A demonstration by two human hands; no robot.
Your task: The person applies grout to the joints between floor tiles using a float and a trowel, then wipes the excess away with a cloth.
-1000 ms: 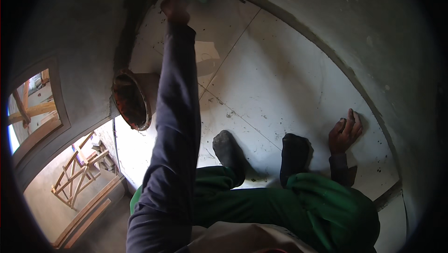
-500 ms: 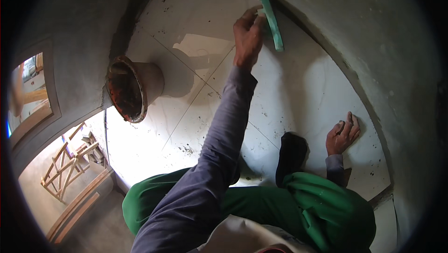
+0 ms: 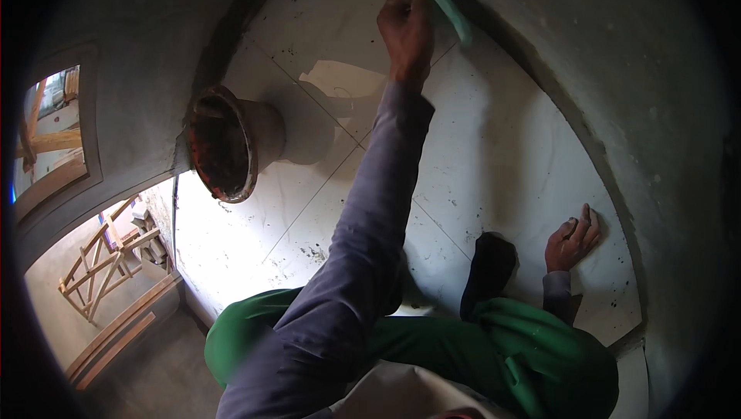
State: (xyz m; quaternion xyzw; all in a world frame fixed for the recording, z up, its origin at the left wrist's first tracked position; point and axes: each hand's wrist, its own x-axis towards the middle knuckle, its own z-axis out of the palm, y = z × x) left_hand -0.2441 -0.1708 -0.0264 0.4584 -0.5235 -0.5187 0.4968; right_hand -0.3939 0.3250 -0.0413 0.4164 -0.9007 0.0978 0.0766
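My left hand is stretched forward along the back edge of the white tiled floor, closed on a mint-green flat tool with a long narrow blade beside the wall foot. My right hand rests on the tiles at the right, near the curved-looking wall edge, fingers slightly bent and apart, holding nothing. Left of my forearm stands a stained round container, its dark, orange-smeared opening facing me. My dark-socked foot is on the tiles between my green-trousered knees.
Grey plastered walls surround the floor on the left, back and right. At lower left a doorway shows timber planks and a wooden trestle on a concrete floor. A framed opening in the left wall shows more timber.
My left hand has swept rightward from the back left corner with the green tool, then moved slightly farther away from me. My right hand stays on the tiles.
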